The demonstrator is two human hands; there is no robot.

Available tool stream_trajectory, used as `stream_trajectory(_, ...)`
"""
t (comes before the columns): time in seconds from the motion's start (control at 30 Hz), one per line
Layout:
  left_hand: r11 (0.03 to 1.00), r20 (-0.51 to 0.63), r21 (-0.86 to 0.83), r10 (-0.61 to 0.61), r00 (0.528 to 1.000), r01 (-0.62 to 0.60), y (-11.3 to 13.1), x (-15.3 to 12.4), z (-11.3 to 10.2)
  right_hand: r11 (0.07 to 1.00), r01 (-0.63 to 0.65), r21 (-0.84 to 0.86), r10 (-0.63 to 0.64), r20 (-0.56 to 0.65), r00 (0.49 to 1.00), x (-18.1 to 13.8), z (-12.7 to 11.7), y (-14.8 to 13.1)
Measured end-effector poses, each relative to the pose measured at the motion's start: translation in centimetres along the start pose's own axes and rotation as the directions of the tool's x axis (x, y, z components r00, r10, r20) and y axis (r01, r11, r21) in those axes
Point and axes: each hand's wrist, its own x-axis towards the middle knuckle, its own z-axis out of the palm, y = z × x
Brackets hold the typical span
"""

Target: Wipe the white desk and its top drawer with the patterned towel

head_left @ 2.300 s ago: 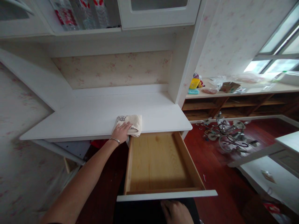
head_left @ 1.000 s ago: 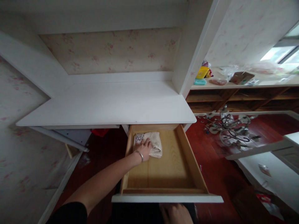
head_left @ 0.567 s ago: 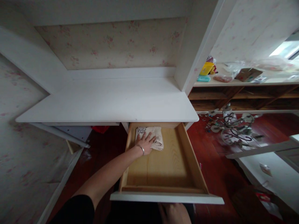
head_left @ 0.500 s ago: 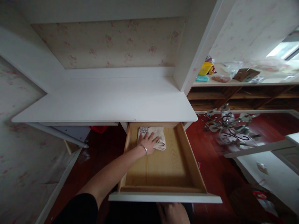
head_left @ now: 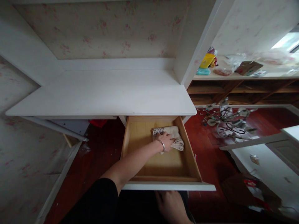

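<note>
My left hand, with a silver bangle at the wrist, presses on a folded beige cloth with a dark pattern at one corner. Its fingers look bent into the fabric, and the cloth lies on the drawer's floor towards the right side. Around them is a pulled-out wooden drawer with a white front panel. My right hand is below that panel, against its lower edge. The panel hides its fingertips, so their grip does not show.
Above the drawer is a white desk top with a hutch. To the right, a chandelier lies on the red floor before a low wooden shelf. A white furniture piece and an open cardboard box stand at lower right.
My left hand has slid the cloth from the drawer's left-middle to its right side, its fingers now more bent. My right hand stays by the front panel. The view has shifted slightly.
</note>
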Motion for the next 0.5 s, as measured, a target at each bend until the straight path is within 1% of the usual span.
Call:
stream_trajectory(0.1,0.996,0.064,-0.011,0.086,0.994,-0.085,1.5,-2.0,0.6,0.999,0.039,0.009,-0.038,-0.033,0.999,0.0,0.1,0.3)
stream_trajectory(0.2,0.986,0.127,-0.026,0.167,0.978,-0.165,3.4,-3.8,1.4,0.998,0.056,0.009,-0.056,-0.057,0.997,0.1,0.2,0.5)
stream_trajectory(0.3,0.977,0.151,-0.035,0.215,0.965,-0.212,4.8,-5.0,1.8,0.998,0.063,-0.002,-0.063,-0.055,0.996,0.1,0.2,0.4)
stream_trajectory(0.4,0.976,0.161,-0.056,0.215,0.963,-0.208,5.2,-5.8,1.6,0.998,0.063,-0.001,-0.063,-0.058,0.996,0.0,0.2,0.3)
stream_trajectory(0.5,0.981,0.171,-0.097,0.185,0.968,-0.170,4.5,-6.9,1.0,0.999,0.052,0.007,-0.051,-0.070,0.996,0.0,0.4,0.3)
